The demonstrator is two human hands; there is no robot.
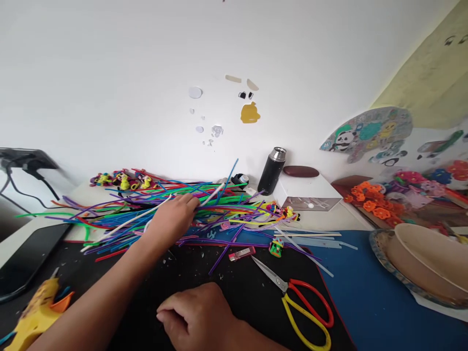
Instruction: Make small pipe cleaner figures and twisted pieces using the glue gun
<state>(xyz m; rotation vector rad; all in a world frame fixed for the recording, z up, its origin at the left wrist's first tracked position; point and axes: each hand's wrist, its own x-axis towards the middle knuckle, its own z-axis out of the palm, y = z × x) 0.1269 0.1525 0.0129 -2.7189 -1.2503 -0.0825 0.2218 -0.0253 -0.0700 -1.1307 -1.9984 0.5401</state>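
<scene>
My left hand (173, 214) reaches into a wide pile of coloured pipe cleaners (127, 224) at the back of the black mat (146, 302). Its fingers are bent over the pile, beside a white pipe cleaner (214, 194); what they grip, if anything, is hidden. Nearer the front, my right hand (199, 314) rests curled on the mat, thumb and fingers drawn together, with nothing visible in it. Scissors (281, 285) with red and yellow handles lie to its right, near a small pink packet (242, 253) and a small green figure (276, 247).
At the left are a yellow glue gun (38, 312) and a dark phone (31, 258). A black flask (271, 170) and a white box (309, 190) stand by the wall. Orange flowers (376, 202) and a bowl (427, 258) are at the right.
</scene>
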